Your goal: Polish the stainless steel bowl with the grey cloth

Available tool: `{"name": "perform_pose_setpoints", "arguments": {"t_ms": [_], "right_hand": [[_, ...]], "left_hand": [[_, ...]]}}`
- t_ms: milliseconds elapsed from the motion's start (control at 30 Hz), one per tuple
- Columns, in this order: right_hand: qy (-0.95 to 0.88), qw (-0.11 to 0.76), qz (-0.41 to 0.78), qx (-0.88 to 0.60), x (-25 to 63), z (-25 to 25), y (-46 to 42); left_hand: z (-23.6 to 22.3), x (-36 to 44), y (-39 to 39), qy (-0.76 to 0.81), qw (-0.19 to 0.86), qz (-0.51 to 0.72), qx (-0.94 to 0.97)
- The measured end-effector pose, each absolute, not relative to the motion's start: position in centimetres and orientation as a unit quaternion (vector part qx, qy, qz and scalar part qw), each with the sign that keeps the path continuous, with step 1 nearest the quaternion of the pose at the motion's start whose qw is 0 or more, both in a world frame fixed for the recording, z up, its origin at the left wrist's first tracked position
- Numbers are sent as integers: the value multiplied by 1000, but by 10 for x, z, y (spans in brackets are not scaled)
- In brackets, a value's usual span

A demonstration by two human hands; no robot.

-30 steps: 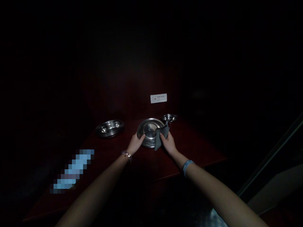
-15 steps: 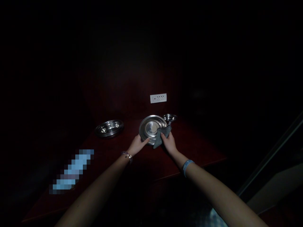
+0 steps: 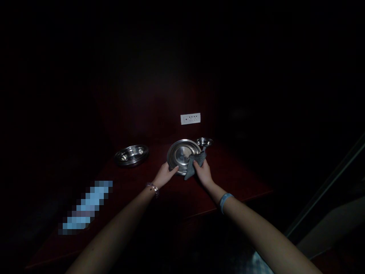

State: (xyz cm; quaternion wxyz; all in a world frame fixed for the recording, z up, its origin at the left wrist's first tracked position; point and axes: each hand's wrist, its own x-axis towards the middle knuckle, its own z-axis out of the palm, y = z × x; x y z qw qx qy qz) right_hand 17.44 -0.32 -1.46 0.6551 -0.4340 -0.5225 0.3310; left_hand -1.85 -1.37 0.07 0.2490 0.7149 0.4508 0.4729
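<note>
A round steel plate point(image 3: 181, 153) is tilted up towards me above a dark red table point(image 3: 239, 182). My left hand point(image 3: 164, 175) grips its lower left rim, thumb on the inner face. My right hand point(image 3: 202, 172) is closed on a grey cloth point(image 3: 195, 163) pressed against the plate's lower right edge. A beaded bracelet sits on my left wrist and a blue band on my right wrist.
A stack of steel plates point(image 3: 131, 155) lies on the table to the left. A small steel bowl point(image 3: 204, 142) stands behind the held plate. A white socket panel point(image 3: 190, 118) is on the dark wall behind. A blurred pale blue patch point(image 3: 85, 207) lies near left.
The plate has been lifted at its near edge and tilted up towards me. My left thumb has shifted along the lower rim, and the cloth stays against the right edge.
</note>
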Motion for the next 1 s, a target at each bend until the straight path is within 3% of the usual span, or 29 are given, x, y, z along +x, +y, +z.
{"name": "perform_pose_setpoints", "arguments": {"t_ms": [733, 1000], "right_hand": [[-511, 659, 325, -446, 175, -16, -1], [-519, 663, 324, -432, 176, -19, 2]], "left_hand": [[3, -17, -16, 442, 253, 481, 714], [3, -21, -15, 476, 192, 451, 730]]}}
